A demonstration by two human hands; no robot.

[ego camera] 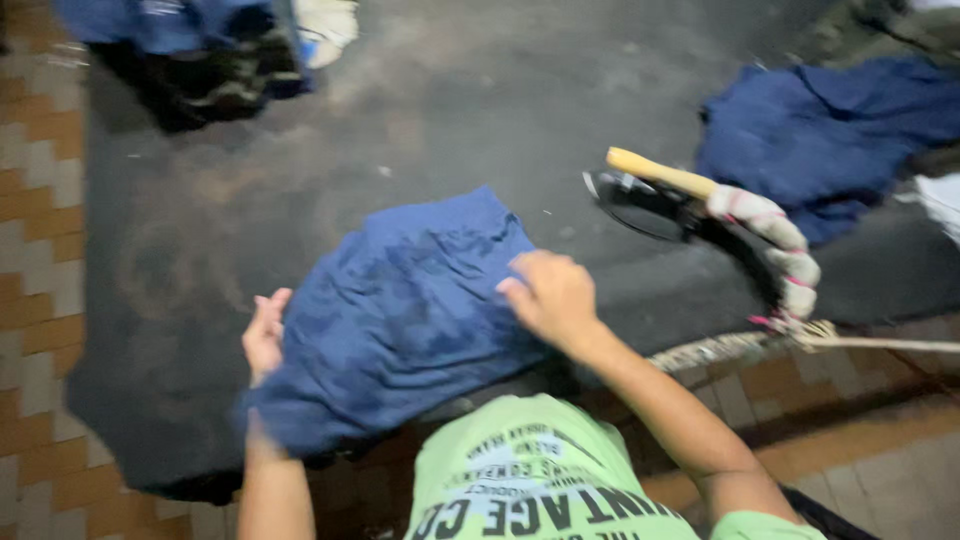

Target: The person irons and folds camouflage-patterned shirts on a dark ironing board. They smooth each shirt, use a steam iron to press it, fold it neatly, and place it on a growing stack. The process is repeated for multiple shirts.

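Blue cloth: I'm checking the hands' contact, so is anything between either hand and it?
Nothing visible. The right hand rests flat on the blue cloth, and the left hand touches its left edge. The iron sits apart, to the right.

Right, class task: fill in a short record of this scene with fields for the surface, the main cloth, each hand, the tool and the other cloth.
surface: dark grey padded mat laid over a tiled floor
main cloth: blue garment, crumpled, lying flat on the mat
left hand: open, at the garment's left edge
right hand: palm down on the garment's right side
tool: flat iron with a yellow wooden handle, right of the garment, untouched
other cloth: second blue garment, far right
picture: blurred
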